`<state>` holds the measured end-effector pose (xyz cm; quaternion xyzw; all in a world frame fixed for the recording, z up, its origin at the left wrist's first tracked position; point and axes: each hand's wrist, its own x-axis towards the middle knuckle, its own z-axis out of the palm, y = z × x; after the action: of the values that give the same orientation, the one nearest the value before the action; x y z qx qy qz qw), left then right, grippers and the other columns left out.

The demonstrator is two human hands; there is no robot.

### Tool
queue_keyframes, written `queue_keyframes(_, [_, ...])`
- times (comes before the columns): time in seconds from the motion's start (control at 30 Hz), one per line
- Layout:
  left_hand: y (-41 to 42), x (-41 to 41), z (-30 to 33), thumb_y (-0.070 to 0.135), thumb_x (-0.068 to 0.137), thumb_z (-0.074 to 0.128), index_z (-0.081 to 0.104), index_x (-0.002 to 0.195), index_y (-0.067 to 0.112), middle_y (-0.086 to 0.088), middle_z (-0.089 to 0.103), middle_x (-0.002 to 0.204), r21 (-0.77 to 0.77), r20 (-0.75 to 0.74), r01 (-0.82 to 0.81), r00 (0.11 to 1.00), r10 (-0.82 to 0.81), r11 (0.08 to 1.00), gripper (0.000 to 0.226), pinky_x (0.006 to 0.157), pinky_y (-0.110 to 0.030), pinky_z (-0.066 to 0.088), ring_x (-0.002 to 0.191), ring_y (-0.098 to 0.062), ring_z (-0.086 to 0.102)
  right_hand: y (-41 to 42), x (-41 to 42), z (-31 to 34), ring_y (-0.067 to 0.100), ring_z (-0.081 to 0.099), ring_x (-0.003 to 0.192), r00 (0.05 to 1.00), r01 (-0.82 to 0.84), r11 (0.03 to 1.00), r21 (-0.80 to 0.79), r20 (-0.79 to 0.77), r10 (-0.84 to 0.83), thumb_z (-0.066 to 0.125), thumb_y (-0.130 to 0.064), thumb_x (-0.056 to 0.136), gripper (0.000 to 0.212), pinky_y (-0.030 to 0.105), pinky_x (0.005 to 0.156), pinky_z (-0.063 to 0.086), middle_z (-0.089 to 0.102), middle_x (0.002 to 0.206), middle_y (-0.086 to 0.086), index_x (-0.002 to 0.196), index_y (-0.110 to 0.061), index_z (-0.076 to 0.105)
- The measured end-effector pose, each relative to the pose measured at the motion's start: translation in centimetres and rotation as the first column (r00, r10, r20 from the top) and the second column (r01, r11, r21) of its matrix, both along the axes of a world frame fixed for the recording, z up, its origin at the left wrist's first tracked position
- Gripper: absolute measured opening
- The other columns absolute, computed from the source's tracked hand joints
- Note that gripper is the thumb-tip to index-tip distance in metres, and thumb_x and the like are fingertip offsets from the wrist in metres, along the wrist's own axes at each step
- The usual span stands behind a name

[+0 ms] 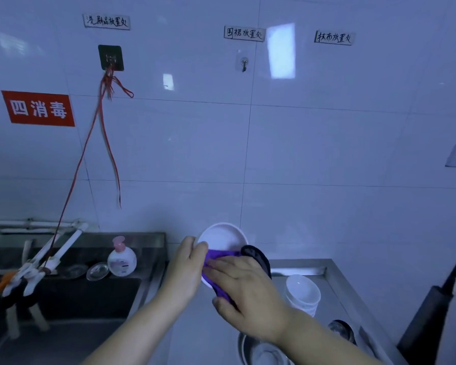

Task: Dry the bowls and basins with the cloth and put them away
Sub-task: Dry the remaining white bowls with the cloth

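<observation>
My left hand grips the left rim of a white bowl, held tilted in the air with its inside towards me. My right hand presses a purple cloth flat against the bowl's lower inside; a dark part of the cloth hangs over the right rim. A stack of white bowls stands on the steel counter to the right. A metal basin lies at the bottom, partly hidden by my right forearm.
A steel sink lies to the left, with a pink-pump soap bottle and a small glass dish on its rim. White taps with red strings reach over it. A dark pole leans at the right edge.
</observation>
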<state>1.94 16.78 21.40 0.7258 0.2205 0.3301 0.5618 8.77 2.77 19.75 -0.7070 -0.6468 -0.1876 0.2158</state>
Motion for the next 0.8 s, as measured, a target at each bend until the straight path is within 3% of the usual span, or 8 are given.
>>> queue_keyframes(0.13, [0.2, 0.1, -0.1, 0.031, 0.067, 0.038, 0.034, 0.067, 0.007, 0.001, 0.036, 0.064, 0.221, -0.073, 0.021, 0.997, -0.005, 0.975, 0.025, 0.057, -0.033, 0.031, 0.058, -0.014, 0.033, -1.9, 2.3, -0.9, 0.017, 0.055, 0.110, 0.954, -0.043, 0.997, -0.061, 0.293, 0.059, 0.064, -0.035, 0.078, 0.052, 0.031, 0.097, 0.040, 0.061, 0.120, -0.005, 0.126, -0.016, 0.058])
queue_keyframes(0.27, [-0.1, -0.1, 0.4, 0.026, 0.064, 0.037, 0.042, 0.079, -0.003, -0.008, 0.043, 0.071, 0.265, -0.139, 0.122, 0.986, -0.088, 0.956, 0.033, 0.060, -0.034, 0.032, 0.064, -0.018, 0.037, -2.8, 5.5, -0.8, 0.021, 0.061, 0.107, 0.808, -0.116, 0.993, 0.015, 0.584, 0.085, 0.058, -0.017, 0.089, 0.030, 0.036, 0.105, 0.041, 0.067, 0.115, 0.003, 0.117, -0.012, 0.067])
queue_keyframes(0.4, [-0.1, -0.1, 1.6, 0.025, 0.063, 0.033, 0.041, 0.076, 0.003, -0.008, 0.043, 0.070, 0.360, -0.305, 0.282, 0.936, -0.174, 0.889, 0.026, 0.060, -0.031, 0.030, 0.063, -0.018, 0.036, -2.9, 7.2, -0.6, 0.024, 0.054, 0.123, 0.677, -0.100, 0.994, 0.036, 0.735, 0.041, 0.052, -0.010, 0.094, 0.030, 0.041, 0.112, 0.035, 0.064, 0.125, 0.006, 0.121, -0.010, 0.065])
queue_keyframes(0.57, [0.6, -0.5, 2.4, 0.026, 0.063, 0.033, 0.033, 0.067, 0.016, 0.003, 0.040, 0.063, 0.382, -0.424, 0.356, 0.887, -0.180, 0.853, 0.011, 0.051, -0.030, 0.024, 0.057, -0.014, 0.034, -2.0, 6.5, -0.2, 0.026, 0.039, 0.136, 0.656, 0.001, 0.999, 0.039, 0.754, -0.031, 0.045, -0.009, 0.097, 0.037, 0.043, 0.114, 0.030, 0.050, 0.141, 0.012, 0.133, -0.004, 0.054])
queue_keyframes(0.67, [0.5, -0.5, 1.8, 0.026, 0.064, 0.032, 0.030, 0.068, 0.015, -0.001, 0.037, 0.063, 0.410, -0.319, 0.212, 0.945, -0.079, 0.887, 0.012, 0.053, -0.032, 0.023, 0.059, -0.019, 0.030, -1.7, 5.1, -0.6, 0.027, 0.048, 0.130, 0.733, 0.047, 0.992, 0.119, 0.670, -0.116, 0.041, -0.009, 0.095, 0.037, 0.044, 0.109, 0.038, 0.058, 0.132, 0.012, 0.126, -0.003, 0.060])
queue_keyframes(0.8, [-0.2, -0.4, 1.4, 0.025, 0.066, 0.035, 0.028, 0.068, 0.012, -0.002, 0.035, 0.064, 0.376, -0.121, 0.040, 0.993, 0.006, 0.926, 0.015, 0.053, -0.034, 0.024, 0.059, -0.017, 0.028, -0.9, 2.7, -1.7, 0.029, 0.065, 0.108, 0.838, 0.105, 0.951, 0.292, 0.488, -0.242, 0.044, -0.006, 0.090, 0.032, 0.048, 0.100, 0.046, 0.071, 0.104, 0.010, 0.104, -0.004, 0.073])
